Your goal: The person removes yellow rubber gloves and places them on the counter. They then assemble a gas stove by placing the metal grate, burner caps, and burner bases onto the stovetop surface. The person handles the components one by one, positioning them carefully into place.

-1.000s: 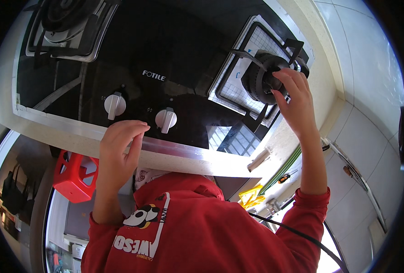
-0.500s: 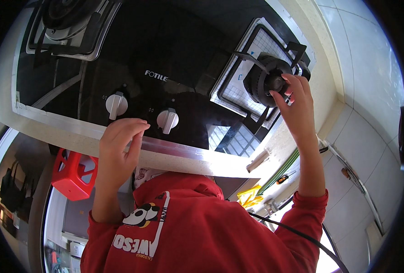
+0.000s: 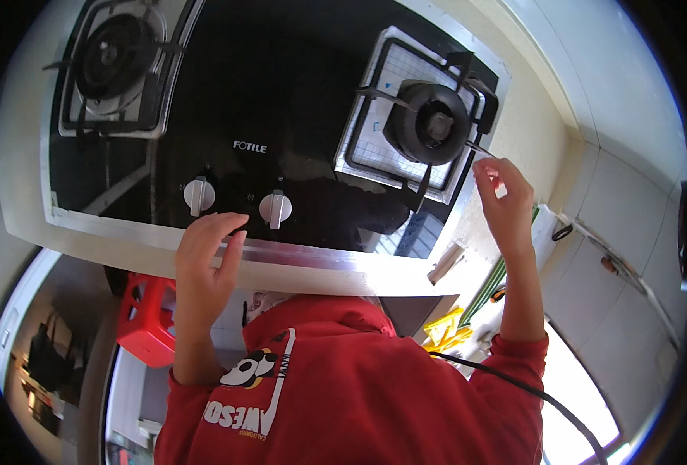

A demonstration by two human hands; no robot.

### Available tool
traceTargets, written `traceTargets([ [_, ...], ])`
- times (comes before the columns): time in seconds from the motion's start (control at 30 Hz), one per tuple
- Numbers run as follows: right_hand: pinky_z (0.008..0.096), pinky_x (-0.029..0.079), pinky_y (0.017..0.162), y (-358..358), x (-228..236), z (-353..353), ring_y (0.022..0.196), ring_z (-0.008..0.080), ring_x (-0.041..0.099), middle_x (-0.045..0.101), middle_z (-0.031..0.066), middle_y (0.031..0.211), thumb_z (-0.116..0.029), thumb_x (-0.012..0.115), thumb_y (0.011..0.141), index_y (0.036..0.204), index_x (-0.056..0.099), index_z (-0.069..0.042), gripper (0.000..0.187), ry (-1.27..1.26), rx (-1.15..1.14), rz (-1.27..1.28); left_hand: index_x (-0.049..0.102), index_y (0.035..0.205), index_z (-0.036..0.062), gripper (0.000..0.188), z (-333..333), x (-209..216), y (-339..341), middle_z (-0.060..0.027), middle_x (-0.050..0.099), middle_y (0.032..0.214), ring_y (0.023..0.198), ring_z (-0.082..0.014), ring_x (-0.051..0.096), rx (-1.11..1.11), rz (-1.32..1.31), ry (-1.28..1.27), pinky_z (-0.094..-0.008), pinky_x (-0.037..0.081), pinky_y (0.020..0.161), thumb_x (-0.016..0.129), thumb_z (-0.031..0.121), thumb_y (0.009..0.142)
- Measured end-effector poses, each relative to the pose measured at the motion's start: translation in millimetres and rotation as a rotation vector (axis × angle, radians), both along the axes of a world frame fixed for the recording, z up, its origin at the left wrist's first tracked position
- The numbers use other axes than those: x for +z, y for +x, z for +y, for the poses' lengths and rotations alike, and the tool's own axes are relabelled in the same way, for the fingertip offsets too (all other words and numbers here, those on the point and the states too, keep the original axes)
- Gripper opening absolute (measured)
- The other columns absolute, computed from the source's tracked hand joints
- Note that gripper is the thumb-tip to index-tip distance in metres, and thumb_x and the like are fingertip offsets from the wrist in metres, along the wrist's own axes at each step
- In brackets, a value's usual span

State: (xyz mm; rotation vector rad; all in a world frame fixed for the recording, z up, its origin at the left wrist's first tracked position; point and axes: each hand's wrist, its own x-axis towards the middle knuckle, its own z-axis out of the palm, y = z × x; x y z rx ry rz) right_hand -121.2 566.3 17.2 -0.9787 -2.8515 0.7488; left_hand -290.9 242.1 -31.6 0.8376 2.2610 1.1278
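My right hand (image 3: 504,194) is just off the right side of the right burner (image 3: 436,124), by the tip of a dark pan support prong (image 3: 479,148). Its fingers are loosely curled with a gap between them, and nothing shows in them. The round black burner has a small cap (image 3: 439,126) at its centre and sits in a square tray lined with gridded silver sheet (image 3: 363,139). Above the front edge of the black glass hob (image 3: 281,93), my left hand (image 3: 208,248) has its thumb apart from its bent fingers, holding nothing. Close by are the left knob (image 3: 199,196) and right knob (image 3: 275,209), both silver.
Another burner (image 3: 115,54) is at the far left. A pale counter (image 3: 305,277) borders the hob, with tiled wall (image 3: 614,194) on the right. Below lie a red plastic stool (image 3: 146,322) and a yellow object (image 3: 446,332). A black cable (image 3: 529,387) crosses my right sleeve.
My right hand has left the centre of the right burner and moved down and right, uncovering the cap. The view has shifted slightly. My left hand stays by the knobs.
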Motion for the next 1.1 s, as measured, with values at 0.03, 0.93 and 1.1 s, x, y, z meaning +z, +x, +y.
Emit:
traceTargets([
  [0.03, 0.0271, 0.046, 0.062, 10.9, 5.3, -3.2, 0.072, 0.0186, 0.061, 0.063, 0.0090, 0.080, -0.003, 0.066, 0.082, 0.089, 0.064, -0.001, 0.008, -0.017, -0.028, 0.021, 0.063, 0.094, 0.0028, 0.014, 3.7, 2.9, -0.1, -0.0101, 0.066, 0.094, 0.087, -0.0291, 0.062, -0.034, 0.014, 0.031, -0.0370, 0.047, 0.081, 0.060, -0.001, 0.081],
  [0.93, 0.0297, 0.049, 0.067, 403.8, 13.9, -110.1, 0.072, 0.0174, 0.062, 0.067, 0.0119, 0.083, -0.012, 0.060, 0.085, 0.096, 0.065, 0.001, 0.018, -0.394, -0.789, 0.032, 0.059, 0.091, 0.0092, 0.026, 266.9, -9.6, 29.1, -0.0114, 0.064, 0.086, 0.084, -0.0346, 0.062, -0.688, 0.519, -0.104, -0.0423, 0.048, 0.068, 0.074, 0.018, 0.071],
  [1.1, 0.0268, 0.047, 0.060, 508.1, -15.8, -63.2, 0.064, 0.0118, 0.060, 0.066, 0.0082, 0.072, -0.014, 0.061, 0.085, 0.091, 0.066, 0.002, 0.017, -0.210, -1.138, 0.187, 0.058, 0.088, 0.0020, 0.023, 267.7, -2.9, 30.8, -0.0140, 0.064, 0.090, 0.087, -0.0336, 0.061, -0.744, 0.453, -0.052, -0.0387, 0.048, 0.077, 0.073, 0.011, 0.073],
])
